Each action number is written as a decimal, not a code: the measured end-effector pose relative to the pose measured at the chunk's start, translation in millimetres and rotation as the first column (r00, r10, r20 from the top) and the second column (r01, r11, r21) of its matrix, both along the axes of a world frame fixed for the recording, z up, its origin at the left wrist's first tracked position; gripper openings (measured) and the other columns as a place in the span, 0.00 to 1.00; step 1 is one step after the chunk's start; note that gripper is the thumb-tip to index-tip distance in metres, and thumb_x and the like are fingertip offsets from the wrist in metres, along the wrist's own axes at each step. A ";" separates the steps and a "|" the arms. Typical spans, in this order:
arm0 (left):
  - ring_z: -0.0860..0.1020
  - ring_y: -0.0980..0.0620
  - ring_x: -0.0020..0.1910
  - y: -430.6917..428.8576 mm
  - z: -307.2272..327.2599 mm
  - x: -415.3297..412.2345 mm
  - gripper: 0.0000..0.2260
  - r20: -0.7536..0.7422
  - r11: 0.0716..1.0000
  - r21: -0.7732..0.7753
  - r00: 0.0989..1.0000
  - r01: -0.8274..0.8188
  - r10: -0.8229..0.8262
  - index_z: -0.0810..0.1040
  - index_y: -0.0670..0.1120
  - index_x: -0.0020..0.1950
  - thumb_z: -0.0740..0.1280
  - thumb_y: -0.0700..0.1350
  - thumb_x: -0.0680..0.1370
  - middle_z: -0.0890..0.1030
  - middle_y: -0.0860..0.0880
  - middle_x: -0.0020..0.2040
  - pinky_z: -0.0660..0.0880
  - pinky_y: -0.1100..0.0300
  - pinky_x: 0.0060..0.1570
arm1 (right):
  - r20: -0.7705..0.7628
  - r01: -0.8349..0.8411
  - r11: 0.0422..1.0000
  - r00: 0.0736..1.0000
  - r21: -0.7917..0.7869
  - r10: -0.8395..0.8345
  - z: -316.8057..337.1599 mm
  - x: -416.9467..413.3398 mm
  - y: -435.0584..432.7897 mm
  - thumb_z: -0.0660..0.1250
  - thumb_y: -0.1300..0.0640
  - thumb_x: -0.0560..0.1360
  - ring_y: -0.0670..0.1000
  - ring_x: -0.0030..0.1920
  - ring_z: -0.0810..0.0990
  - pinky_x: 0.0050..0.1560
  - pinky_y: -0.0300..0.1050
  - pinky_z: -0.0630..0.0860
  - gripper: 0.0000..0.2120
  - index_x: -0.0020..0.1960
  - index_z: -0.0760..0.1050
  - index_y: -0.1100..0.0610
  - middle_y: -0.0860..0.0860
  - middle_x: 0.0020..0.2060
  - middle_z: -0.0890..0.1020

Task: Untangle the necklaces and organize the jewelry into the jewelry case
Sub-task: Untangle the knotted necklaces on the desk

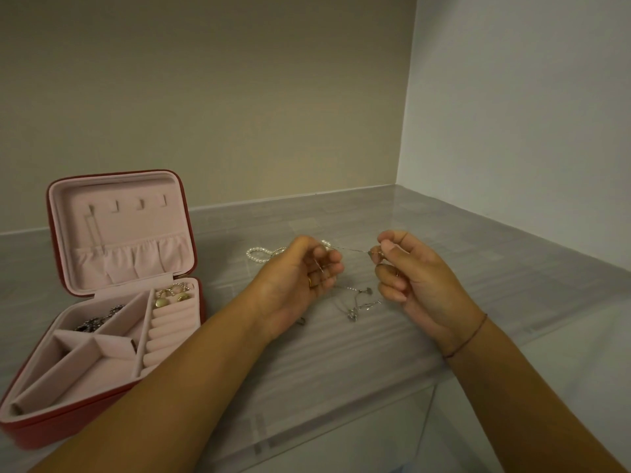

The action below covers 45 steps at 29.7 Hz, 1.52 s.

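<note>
While a thin silver chain (pixel 355 250) stretches taut just above the tabletop (pixel 478 285), the untangling step looks underway. Next, I judge, the tangle needs gentle teasing apart. The left hand (pixel 300 274) curls round one end and the right hand (pixel 406 268) pinches the other. More silver pieces (pixel 358 303) lie below, pearls (pixel 259 254) behind, and the open, partly filled case (pixel 129 230) well left.

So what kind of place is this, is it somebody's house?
Probably a room corner at home: a grey tabletop meets plain walls, with an open jewelry case on it, and the left hand and right hand hold a thin chain.
</note>
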<state>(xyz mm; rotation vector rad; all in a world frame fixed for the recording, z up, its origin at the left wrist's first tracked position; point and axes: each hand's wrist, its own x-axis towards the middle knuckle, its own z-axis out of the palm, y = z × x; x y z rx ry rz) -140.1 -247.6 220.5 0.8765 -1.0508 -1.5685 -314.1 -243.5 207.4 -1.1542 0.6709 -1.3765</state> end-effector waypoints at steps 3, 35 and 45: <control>0.78 0.54 0.34 -1.3 3.4 4.6 0.14 -0.124 0.999 0.007 0.992 -0.038 0.038 0.69 0.49 0.33 0.61 0.48 0.79 0.77 0.51 0.33 0.74 0.59 0.44 | -0.164 0.179 0.981 0.968 -0.078 -0.190 -4.1 0.4 -2.1 0.64 0.64 0.76 0.43 0.22 0.63 0.20 0.35 0.61 0.03 0.49 0.74 0.59 0.51 0.33 0.78; 0.78 0.52 0.27 1.8 -3.4 10.3 0.08 0.265 0.971 -0.093 0.934 -0.221 0.238 0.82 0.43 0.51 0.65 0.43 0.79 0.76 0.49 0.24 0.78 0.63 0.29 | -0.297 0.497 0.861 0.811 -0.105 -0.504 4.1 -62.4 0.8 0.69 0.55 0.74 0.44 0.23 0.57 0.22 0.33 0.56 0.07 0.40 0.81 0.57 0.44 0.21 0.62; 0.65 0.56 0.18 4.8 -6.4 8.3 0.08 0.535 0.956 -0.208 0.795 -0.205 0.287 0.84 0.44 0.46 0.67 0.44 0.78 0.74 0.50 0.23 0.64 0.67 0.20 | -0.188 0.336 0.940 0.921 -0.055 -0.340 -3.5 -70.3 1.9 0.57 0.62 0.79 0.46 0.29 0.69 0.33 0.36 0.70 0.11 0.44 0.77 0.57 0.49 0.28 0.74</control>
